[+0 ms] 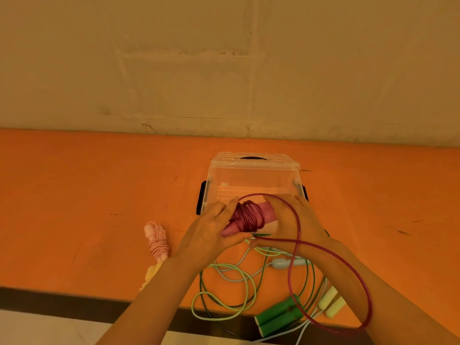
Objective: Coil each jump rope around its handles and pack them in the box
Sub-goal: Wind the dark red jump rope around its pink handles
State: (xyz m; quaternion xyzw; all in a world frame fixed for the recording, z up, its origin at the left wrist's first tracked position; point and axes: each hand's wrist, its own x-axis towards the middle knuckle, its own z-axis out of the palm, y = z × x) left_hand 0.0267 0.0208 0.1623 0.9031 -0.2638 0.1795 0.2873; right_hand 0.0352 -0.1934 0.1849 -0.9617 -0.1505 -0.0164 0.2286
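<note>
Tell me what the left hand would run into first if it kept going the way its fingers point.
The left hand points up and to the right, away from the person. Right past its fingertips stands the clear plastic box, so its near wall would likely come first. The hand's height above the table is hard to judge.

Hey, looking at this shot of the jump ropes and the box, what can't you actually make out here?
Head view only:
- Magenta handles: ends covered by left hand and right hand; count unclear.
- Box: near wall hidden behind the hands; whether the lid is on is unclear.
- Yellow rope: partly behind the left forearm.
- Green handles: whether they lie on the table or overhang it.
</note>
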